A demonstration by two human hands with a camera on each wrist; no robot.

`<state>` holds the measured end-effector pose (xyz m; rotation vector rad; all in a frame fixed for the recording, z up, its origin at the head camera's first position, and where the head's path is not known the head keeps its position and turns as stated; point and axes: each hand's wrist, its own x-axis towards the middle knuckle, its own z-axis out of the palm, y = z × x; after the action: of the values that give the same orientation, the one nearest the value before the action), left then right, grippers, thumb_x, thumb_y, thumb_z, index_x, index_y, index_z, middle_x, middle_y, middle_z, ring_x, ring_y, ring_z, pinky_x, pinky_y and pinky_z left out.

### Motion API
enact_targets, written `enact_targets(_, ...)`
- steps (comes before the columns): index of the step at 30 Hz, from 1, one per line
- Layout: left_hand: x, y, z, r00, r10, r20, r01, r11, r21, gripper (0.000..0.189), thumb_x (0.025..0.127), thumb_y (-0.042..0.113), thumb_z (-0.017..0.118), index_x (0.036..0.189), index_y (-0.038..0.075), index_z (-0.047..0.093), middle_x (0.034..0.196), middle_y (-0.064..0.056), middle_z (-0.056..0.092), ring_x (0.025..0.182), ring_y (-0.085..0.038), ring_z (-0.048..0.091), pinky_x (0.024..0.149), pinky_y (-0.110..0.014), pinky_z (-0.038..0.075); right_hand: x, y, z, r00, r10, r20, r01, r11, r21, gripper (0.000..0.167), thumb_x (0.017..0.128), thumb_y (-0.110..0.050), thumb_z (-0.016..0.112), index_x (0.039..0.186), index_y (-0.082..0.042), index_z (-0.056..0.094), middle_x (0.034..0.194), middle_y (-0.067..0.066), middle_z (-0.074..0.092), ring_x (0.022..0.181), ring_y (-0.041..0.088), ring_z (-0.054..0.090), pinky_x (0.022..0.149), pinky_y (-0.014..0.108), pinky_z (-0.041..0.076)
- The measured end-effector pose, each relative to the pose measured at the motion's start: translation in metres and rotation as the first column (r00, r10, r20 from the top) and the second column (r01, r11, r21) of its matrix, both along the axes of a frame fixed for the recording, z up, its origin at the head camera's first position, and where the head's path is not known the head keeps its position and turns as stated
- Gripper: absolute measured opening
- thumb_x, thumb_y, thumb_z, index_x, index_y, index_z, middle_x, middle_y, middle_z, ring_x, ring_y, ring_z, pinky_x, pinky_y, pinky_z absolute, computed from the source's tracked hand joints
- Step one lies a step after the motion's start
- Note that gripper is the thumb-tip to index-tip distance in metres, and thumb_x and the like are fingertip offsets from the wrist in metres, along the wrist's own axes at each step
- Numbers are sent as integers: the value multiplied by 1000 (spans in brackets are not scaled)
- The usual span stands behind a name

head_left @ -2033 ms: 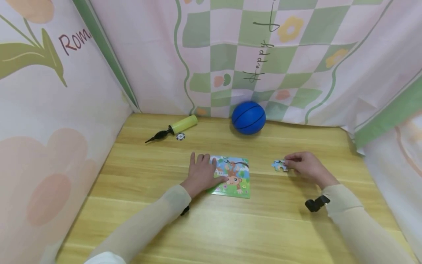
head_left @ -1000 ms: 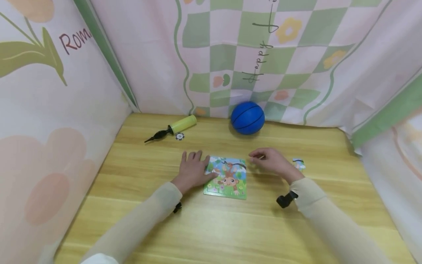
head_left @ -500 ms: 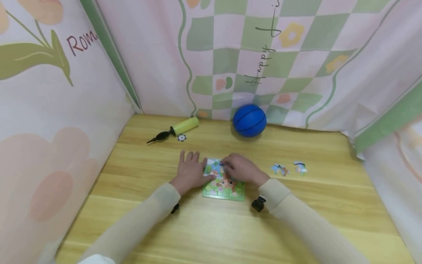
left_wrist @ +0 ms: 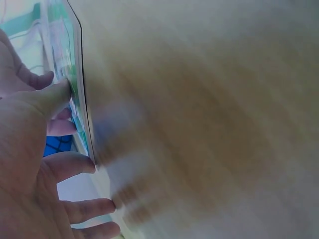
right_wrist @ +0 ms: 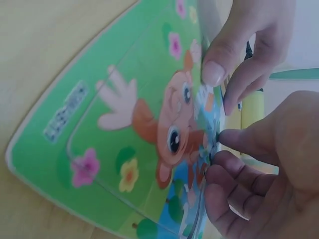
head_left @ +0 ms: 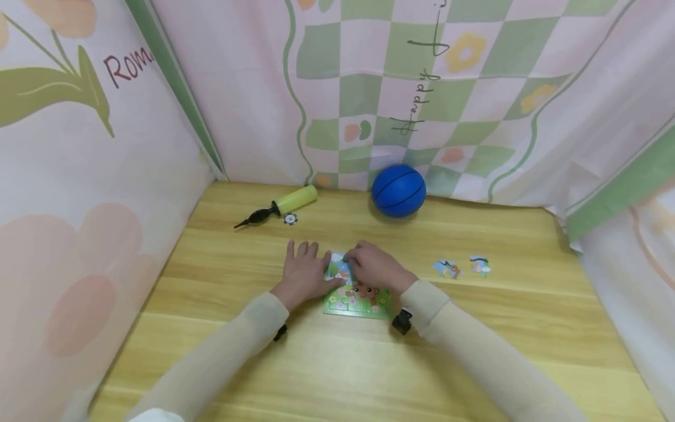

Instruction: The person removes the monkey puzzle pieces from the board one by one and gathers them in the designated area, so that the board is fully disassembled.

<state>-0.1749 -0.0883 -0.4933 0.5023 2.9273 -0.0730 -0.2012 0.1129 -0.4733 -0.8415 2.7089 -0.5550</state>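
Observation:
A jigsaw puzzle (head_left: 355, 309) with a monkey picture lies flat on the table. My left hand (head_left: 304, 278) rests at its left edge with fingers spread, and the thumb (right_wrist: 215, 72) presses on the picture. My right hand (head_left: 375, 266) is over the puzzle's upper part. In the right wrist view its thumb and curled fingertips (right_wrist: 219, 172) pinch a puzzle piece at the upper area; most of that piece is hidden. Two loose puzzle pieces lie to the right, one with a bird (head_left: 447, 269) and one with a dark branch (head_left: 480, 266).
At the back stands a blue ball (head_left: 399, 191) with black lines. A yellow-green hand pump (head_left: 296, 200) with a black nozzle lies at the back left, beside a small black-and-white disc (head_left: 290, 219). Patterned curtains (head_left: 364, 94) enclose the wooden table (head_left: 337, 369).
My right hand has moved left from the loose pieces to the puzzle, letting go of the bird piece on the table. My left hand has stayed at the puzzle's left edge.

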Motion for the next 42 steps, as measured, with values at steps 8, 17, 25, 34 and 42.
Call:
enact_targets(8,-2,0,-1,999,15,31,-16,1000,15,93,87,87,38,157,26,41,160,-17,34,146,-41,27,116,-67,1,-5,-2,-1,997,-55,63,59,996,-65,30,103,-16,52,123,-1,69,116,10,63,105,24,60,96,44,51)
enact_targets(17,-2,-2,-3,1000,18,21,-18,1000,2,94,86,88,36,157,26,41,160,-16,34,145,-40,28,116,-67,3,-9,1,-1,959,-164,230,226,934,-277,14,100,-15,65,109,-9,74,102,0,70,90,17,65,76,35,57)
enact_targets(25,0,1,-1,999,10,38,-10,1000,6,94,87,87,35,157,26,40,161,-17,32,144,-41,30,115,-68,1,-11,10,-3,920,-183,346,308,885,-350,14,99,-16,68,111,-13,75,105,0,70,94,19,66,78,37,57)
enact_targets(34,0,2,-3,999,9,39,-10,1000,30,94,88,86,35,158,25,39,161,-17,31,145,-42,29,116,-67,-2,-15,77,-6,859,-235,455,416,838,-353,25,97,-29,71,119,-16,73,116,3,69,105,23,62,92,42,52)
enact_targets(42,-1,0,-6,1000,4,26,-5,999,33,95,87,87,35,158,24,39,161,-16,32,145,-40,30,116,-66,-2,-12,146,-11,822,-326,468,491,820,-292,30,102,-24,64,124,-5,68,113,9,71,106,25,65,93,37,53)
